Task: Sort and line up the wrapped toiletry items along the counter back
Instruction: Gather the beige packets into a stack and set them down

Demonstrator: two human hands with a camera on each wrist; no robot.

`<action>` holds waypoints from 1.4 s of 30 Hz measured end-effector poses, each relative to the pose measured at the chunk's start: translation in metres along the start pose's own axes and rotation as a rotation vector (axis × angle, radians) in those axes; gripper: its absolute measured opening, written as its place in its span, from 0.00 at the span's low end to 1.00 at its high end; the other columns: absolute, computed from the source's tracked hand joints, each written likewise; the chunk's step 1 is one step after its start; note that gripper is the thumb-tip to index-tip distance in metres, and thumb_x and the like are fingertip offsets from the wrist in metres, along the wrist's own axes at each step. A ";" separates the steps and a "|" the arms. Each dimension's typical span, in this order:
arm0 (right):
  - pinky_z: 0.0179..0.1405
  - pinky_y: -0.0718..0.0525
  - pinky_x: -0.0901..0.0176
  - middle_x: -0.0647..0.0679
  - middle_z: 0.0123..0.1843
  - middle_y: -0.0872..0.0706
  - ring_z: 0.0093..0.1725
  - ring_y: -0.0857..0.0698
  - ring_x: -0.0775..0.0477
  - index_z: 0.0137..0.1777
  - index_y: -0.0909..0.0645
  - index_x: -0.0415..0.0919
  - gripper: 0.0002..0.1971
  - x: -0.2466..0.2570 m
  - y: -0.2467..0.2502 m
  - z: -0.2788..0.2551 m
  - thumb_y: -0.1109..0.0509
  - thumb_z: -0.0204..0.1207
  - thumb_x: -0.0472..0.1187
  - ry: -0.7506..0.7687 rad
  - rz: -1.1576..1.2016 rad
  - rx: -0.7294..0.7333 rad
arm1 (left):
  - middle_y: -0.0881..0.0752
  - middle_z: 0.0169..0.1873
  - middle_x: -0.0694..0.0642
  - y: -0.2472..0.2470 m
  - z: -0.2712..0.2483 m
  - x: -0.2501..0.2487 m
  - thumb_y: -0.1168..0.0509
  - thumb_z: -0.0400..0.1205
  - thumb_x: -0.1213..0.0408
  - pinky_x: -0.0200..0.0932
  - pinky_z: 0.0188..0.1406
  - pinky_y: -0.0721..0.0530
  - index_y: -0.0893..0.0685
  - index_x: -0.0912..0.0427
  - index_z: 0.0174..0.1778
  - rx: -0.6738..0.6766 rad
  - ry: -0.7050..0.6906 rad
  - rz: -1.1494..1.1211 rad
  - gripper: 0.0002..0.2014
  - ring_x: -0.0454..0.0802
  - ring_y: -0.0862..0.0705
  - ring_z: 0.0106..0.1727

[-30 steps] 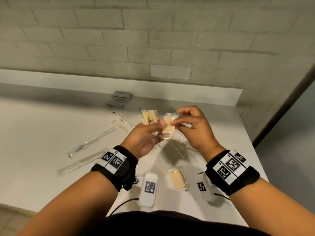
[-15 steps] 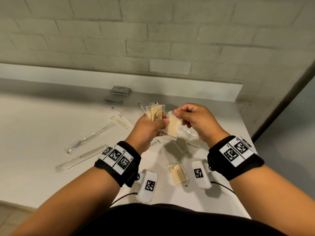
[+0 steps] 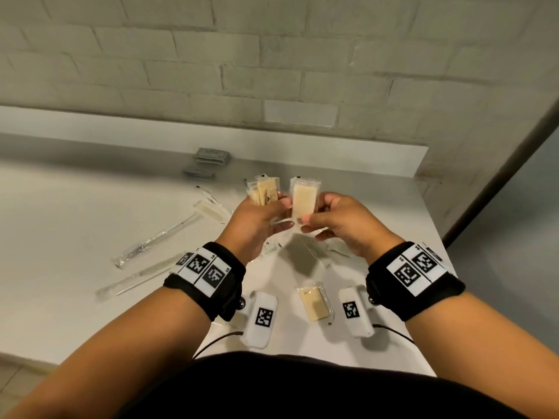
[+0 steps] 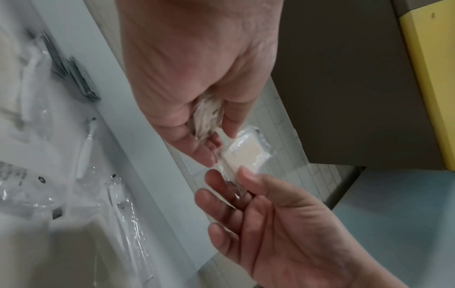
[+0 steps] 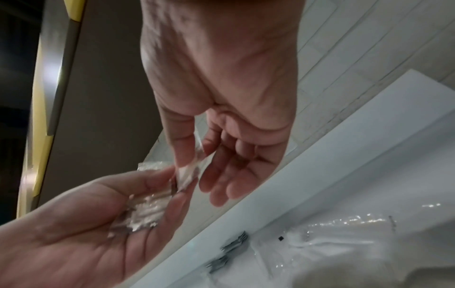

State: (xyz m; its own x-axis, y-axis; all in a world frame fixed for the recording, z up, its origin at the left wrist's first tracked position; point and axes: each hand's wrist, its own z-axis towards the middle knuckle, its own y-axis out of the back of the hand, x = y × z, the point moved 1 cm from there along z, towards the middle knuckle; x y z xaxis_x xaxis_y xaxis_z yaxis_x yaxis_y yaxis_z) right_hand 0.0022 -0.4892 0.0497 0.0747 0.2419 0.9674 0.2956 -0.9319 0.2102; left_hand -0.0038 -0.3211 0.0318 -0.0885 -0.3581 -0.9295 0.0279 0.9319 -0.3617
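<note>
My left hand (image 3: 257, 219) grips a bundle of clear-wrapped beige soap bars (image 3: 264, 193); my right hand (image 3: 338, 225) pinches another upright wrapped bar (image 3: 303, 201) just beside it, long axis vertical.

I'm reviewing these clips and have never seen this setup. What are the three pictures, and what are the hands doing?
No machine here: a person wears one camera on the head and one on each banded wrist. The head view looks down at a white counter. The left hand grips a small bunch of wrapped soaps; the right hand pinches one wrapped soap. On the counter lie another soap, wrapped toothbrushes, a comb and grey sachets. The wrist views show the same hands from below.
</note>
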 end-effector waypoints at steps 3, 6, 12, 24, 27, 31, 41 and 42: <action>0.36 0.19 0.55 0.39 0.42 0.13 0.42 0.12 0.43 0.40 0.24 0.43 0.12 0.001 0.012 0.000 0.28 0.72 0.26 0.054 0.017 -0.088 | 0.13 0.47 0.58 0.013 0.002 0.001 0.34 0.81 0.71 0.48 0.44 0.10 0.21 0.63 0.52 -0.098 0.056 -0.054 0.06 0.55 0.11 0.45; 0.42 0.17 0.49 0.39 0.40 0.17 0.42 0.15 0.42 0.39 0.22 0.44 0.13 -0.003 0.028 -0.001 0.27 0.71 0.25 0.081 -0.128 -0.045 | 0.17 0.46 0.58 0.032 0.000 0.000 0.37 0.83 0.69 0.53 0.49 0.10 0.21 0.62 0.49 -0.112 0.165 -0.126 0.02 0.60 0.13 0.48; 0.35 0.22 0.67 0.55 0.40 0.13 0.37 0.18 0.56 0.54 0.13 0.45 0.11 -0.018 0.005 -0.007 0.25 0.72 0.33 -0.093 -0.820 0.548 | 0.15 0.63 0.62 0.048 -0.014 0.006 0.45 0.85 0.72 0.55 0.49 0.11 0.23 0.70 0.67 0.094 0.324 -0.116 0.15 0.63 0.14 0.59; 0.30 0.25 0.68 0.50 0.38 0.20 0.31 0.22 0.55 0.55 0.20 0.48 0.14 -0.003 -0.019 0.006 0.22 0.71 0.43 0.142 -0.229 -0.030 | 0.12 0.38 0.55 0.037 -0.019 0.010 0.34 0.82 0.71 0.48 0.47 0.10 0.18 0.60 0.48 0.010 0.198 -0.064 0.03 0.48 0.11 0.41; 0.28 0.24 0.71 0.47 0.39 0.20 0.31 0.22 0.53 0.48 0.15 0.43 0.09 0.003 -0.024 0.007 0.22 0.70 0.32 0.282 -0.065 -0.113 | 0.13 0.47 0.59 0.028 -0.016 0.012 0.35 0.83 0.64 0.48 0.48 0.10 0.18 0.61 0.51 0.025 0.203 -0.049 0.05 0.54 0.12 0.49; 0.52 0.20 0.71 0.49 0.51 0.19 0.48 0.18 0.60 0.48 0.10 0.40 0.11 -0.005 -0.024 0.005 0.26 0.70 0.25 0.458 -0.240 -0.183 | 0.13 0.44 0.63 0.024 -0.012 0.009 0.34 0.83 0.58 0.46 0.40 0.09 0.18 0.65 0.48 -0.091 0.271 -0.144 0.11 0.57 0.11 0.41; 0.31 0.16 0.60 0.47 0.32 0.15 0.25 0.16 0.55 0.39 0.15 0.39 0.03 -0.004 -0.022 0.006 0.24 0.72 0.33 0.132 -0.073 -0.122 | 0.09 0.39 0.58 0.017 -0.017 0.005 0.36 0.81 0.78 0.40 0.34 0.12 0.17 0.66 0.54 -0.040 0.086 -0.085 0.08 0.51 0.09 0.37; 0.28 0.17 0.62 0.46 0.31 0.15 0.24 0.16 0.54 0.38 0.15 0.37 0.04 -0.002 -0.022 0.006 0.24 0.73 0.33 0.126 -0.081 -0.127 | 0.09 0.39 0.58 0.016 -0.018 0.004 0.36 0.81 0.78 0.41 0.35 0.12 0.17 0.66 0.53 -0.033 0.078 -0.090 0.08 0.52 0.09 0.38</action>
State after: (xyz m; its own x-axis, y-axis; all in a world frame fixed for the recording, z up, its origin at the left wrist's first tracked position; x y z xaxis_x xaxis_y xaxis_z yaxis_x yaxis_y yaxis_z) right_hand 0.0017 -0.4678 0.0423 -0.0668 0.2891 0.9550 0.1730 -0.9392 0.2965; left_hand -0.0213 -0.3067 0.0232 -0.1669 -0.4361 -0.8843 -0.0162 0.8980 -0.4398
